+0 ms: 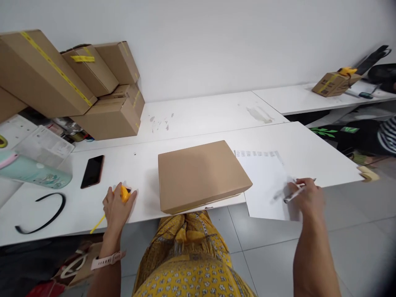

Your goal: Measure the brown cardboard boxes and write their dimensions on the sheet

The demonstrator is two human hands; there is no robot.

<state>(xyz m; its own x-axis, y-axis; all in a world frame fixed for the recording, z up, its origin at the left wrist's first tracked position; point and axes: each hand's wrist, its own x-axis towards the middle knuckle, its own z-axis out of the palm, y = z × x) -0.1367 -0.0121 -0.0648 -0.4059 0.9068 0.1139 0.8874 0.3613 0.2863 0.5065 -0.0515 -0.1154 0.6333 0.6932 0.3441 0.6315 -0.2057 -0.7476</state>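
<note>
A: What's on the left?
B: The left hand (119, 206) on the white desk (77, 206), its grip closed around a yellow tape measure (124, 193).
A: And further right?
B: A flat cardboard box (201, 175) at mid-desk, then a paper sheet (266, 181), where the right hand (305, 198) has its grip clenched on a pen (293, 194).

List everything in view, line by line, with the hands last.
flat brown cardboard box: one, brown, centre of table
white paper sheet: one, white, right of box, overhanging table edge
silver pen: one, silver, over the sheet
yellow tape measure: one, yellow, near front table edge
black smartphone: one, black, left of box
taped brown cartons: at least five, brown, stacked back left
mint-green bottle: one, green, lying far left
black curved strap: one, black, front left
left hand: one, on the tape measure
right hand: one, holding the pen
</note>
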